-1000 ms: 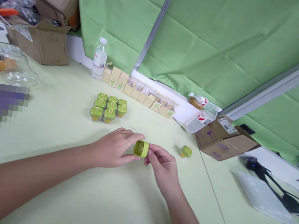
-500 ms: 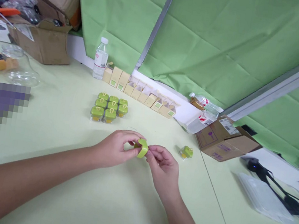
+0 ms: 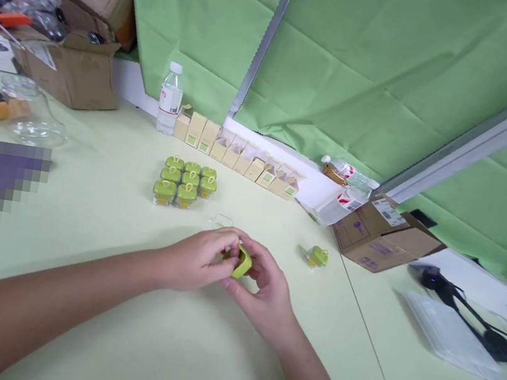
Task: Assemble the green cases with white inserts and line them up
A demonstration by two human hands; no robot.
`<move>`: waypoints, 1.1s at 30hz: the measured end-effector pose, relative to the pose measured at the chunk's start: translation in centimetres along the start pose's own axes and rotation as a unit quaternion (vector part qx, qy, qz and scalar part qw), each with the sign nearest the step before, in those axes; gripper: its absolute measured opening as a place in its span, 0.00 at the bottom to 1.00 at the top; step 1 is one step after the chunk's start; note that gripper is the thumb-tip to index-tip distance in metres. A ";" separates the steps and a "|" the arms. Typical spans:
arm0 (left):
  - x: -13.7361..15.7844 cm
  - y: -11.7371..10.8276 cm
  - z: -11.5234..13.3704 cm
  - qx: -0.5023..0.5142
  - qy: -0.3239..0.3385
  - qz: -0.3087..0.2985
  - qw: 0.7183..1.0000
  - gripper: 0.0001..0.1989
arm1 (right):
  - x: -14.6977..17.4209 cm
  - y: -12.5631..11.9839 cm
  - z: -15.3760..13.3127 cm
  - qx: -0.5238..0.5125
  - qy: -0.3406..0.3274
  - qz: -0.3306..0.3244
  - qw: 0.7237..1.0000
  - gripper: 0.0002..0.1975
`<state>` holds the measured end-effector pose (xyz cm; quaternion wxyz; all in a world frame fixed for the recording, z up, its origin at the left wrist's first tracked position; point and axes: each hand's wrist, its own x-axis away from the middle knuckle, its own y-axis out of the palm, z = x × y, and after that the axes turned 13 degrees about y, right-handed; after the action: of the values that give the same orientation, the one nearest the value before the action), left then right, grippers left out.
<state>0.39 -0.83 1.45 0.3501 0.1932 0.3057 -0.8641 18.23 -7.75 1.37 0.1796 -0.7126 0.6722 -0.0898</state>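
Between my two hands is a small green lid (image 3: 243,263), tilted so that its hollow inside partly shows. My left hand (image 3: 200,258) pinches it from the left, fingertips at its opening. Fingers of my right hand (image 3: 267,287) curl round its far and right sides, the thumb below it. Just beyond my hands lies a clear, thin-rimmed item (image 3: 222,219), mostly hidden. Several small clear boxes with green lids (image 3: 187,193) stand grouped behind, to the left. One more green-lidded box (image 3: 316,258) sits alone to the right.
Along the back wall stand several small cardboard boxes (image 3: 231,154) in a row, next to an upright water bottle (image 3: 170,100). More bottles (image 3: 340,206) and a carton (image 3: 384,238) are at right. A glass vessel (image 3: 38,120) and an open carton (image 3: 80,75) are at left.
The green lid has turned, its hollow side now facing more toward me. My right hand has moved in and wrapped round it. The clear item behind my hands shows more.
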 end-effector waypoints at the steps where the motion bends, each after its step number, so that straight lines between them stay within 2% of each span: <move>1: 0.1 0.1 0.0 -0.008 0.009 -0.012 1.000 0.05 | 0.1 0.0 0.0 0.023 -0.013 0.008 1.000 0.29; 4: 0.4 0.3 -0.1 -0.037 0.035 -0.020 0.999 0.05 | 0.3 -0.3 -0.4 0.115 -0.038 0.039 0.992 0.27; 7: 0.4 -0.1 -0.2 -0.056 0.050 0.015 0.997 0.04 | 0.2 -0.8 -0.6 0.179 -0.024 0.066 0.981 0.22; 10: 0.2 -1.0 -0.4 -0.093 0.047 0.073 0.992 0.04 | -0.1 -1.3 -0.5 0.173 0.007 0.109 0.979 0.19; 12: 0.0 -1.7 -0.7 -0.137 0.035 0.078 0.987 0.04 | -0.2 -1.5 -0.3 0.152 0.024 0.125 0.980 0.18; 16: -0.1 -2.8 -1.4 -0.225 0.016 0.000 0.974 0.06 | 0.0 -1.4 -0.2 0.142 0.040 0.101 0.984 0.18; 19: 0.1 -3.3 -2.0 -0.269 0.020 -0.071 0.960 0.06 | 0.4 -1.1 -0.3 0.170 0.039 0.060 0.983 0.22; 22: 0.4 -3.7 -2.6 -0.295 0.028 -0.117 0.948 0.07 | 0.5 -0.8 -0.4 0.205 0.033 0.011 0.978 0.22; 27: 0.6 -4.2 -3.3 -0.329 0.055 -0.128 0.934 0.07 | 0.3 -0.6 0.1 0.259 0.020 -0.044 0.965 0.24; 30: 0.5 -4.2 -3.3 -0.339 0.064 -0.129 0.930 0.06 | 0.1 -0.6 0.6 0.276 0.005 -0.040 0.960 0.25; 33: 0.2 -4.2 -2.9 -0.325 0.097 -0.116 0.934 0.06 | 0.0 -0.6 0.8 0.245 -0.013 -0.014 0.969 0.25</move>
<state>-2.44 3.40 0.82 0.2595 0.1147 0.6223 -0.7296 19.12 -7.61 0.86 0.3567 -0.6570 0.6173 -0.2450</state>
